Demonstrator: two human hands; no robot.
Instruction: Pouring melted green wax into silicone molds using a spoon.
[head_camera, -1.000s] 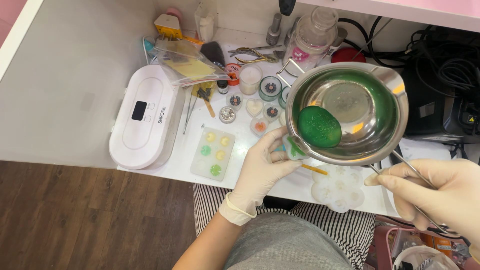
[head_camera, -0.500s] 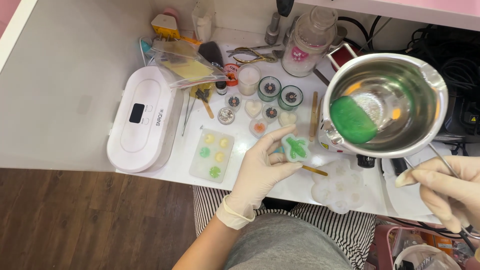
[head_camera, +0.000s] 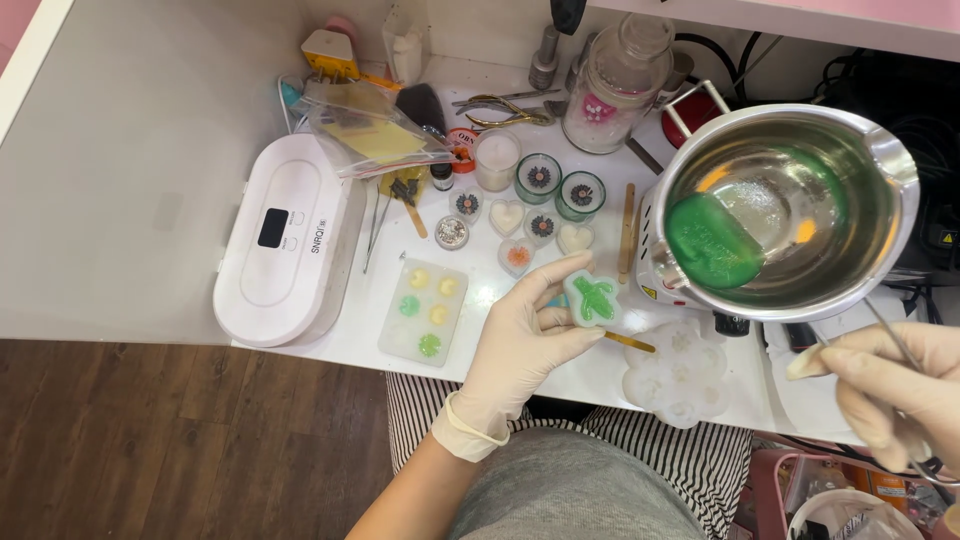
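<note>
White glossy tabletop (head_camera: 150, 180): your gloved left hand (head_camera: 520, 340) pinches a small translucent mould (head_camera: 592, 299) holding a green star shape; your gloved right hand (head_camera: 895, 390) grips thin metal handles of a steel pot (head_camera: 790, 210) containing green wax.

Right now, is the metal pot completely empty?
No, the metal pot holds a green slab leaning against its inner wall, while the left hand holds a small mould with a green shape.
</note>
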